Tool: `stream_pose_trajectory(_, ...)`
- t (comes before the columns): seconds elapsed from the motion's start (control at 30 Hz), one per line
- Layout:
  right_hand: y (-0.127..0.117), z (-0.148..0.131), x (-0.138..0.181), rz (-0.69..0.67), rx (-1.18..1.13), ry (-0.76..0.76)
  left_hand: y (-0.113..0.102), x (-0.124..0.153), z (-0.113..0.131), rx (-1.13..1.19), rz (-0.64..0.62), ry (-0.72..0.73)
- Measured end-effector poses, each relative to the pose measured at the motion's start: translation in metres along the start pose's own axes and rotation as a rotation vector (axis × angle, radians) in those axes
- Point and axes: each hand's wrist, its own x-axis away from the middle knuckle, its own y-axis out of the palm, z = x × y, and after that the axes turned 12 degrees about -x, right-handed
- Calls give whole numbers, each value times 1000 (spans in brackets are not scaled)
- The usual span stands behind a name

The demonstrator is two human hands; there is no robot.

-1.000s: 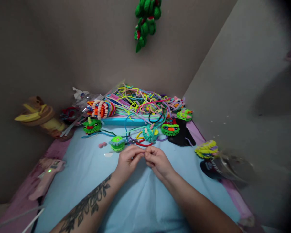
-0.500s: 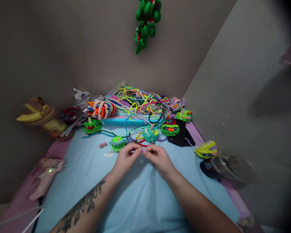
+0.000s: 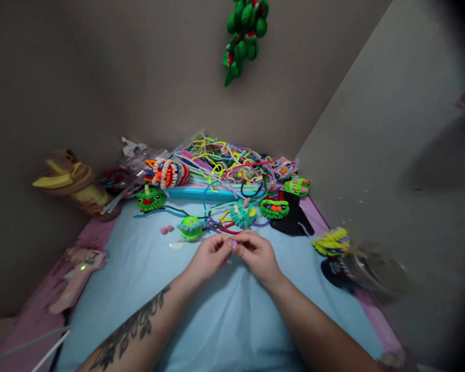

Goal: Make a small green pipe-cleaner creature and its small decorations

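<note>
My left hand [image 3: 210, 256] and my right hand [image 3: 258, 256] meet fingertip to fingertip over the light blue cloth [image 3: 147, 289]. Both are pinched on a small pale purple piece [image 3: 234, 244] held between them; too little of it shows to name it. Just beyond the fingers lie a teal fuzzy figure [image 3: 242, 213], a green and teal round one [image 3: 189, 228] and loose bent pipe cleaners. The big heap of coloured pipe cleaners [image 3: 225, 165] sits further back on a blue tray [image 3: 194, 194].
Other fuzzy figures lie around: a green horned one [image 3: 150, 198], a green one with an orange mouth [image 3: 274, 207] on a black cloth [image 3: 292, 219], a yellow-green one [image 3: 330, 239]. A pink device with a green light [image 3: 79, 274] is at left, a banana toy [image 3: 67, 181] by the wall.
The hands have stayed together, shifting slightly right and away from me. The fingertips have closed in on the small purple piece. The view has shifted a little.
</note>
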Motion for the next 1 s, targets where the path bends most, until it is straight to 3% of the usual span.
stream_pose_trajectory(0.77, 3, 7, 5, 46, 38, -36, 5, 3, -1, 85, 77, -47)
stream_pose_trajectory(1.0, -6, 5, -2, -4, -20, -9, -6, 1, 5, -80, 89, 38)
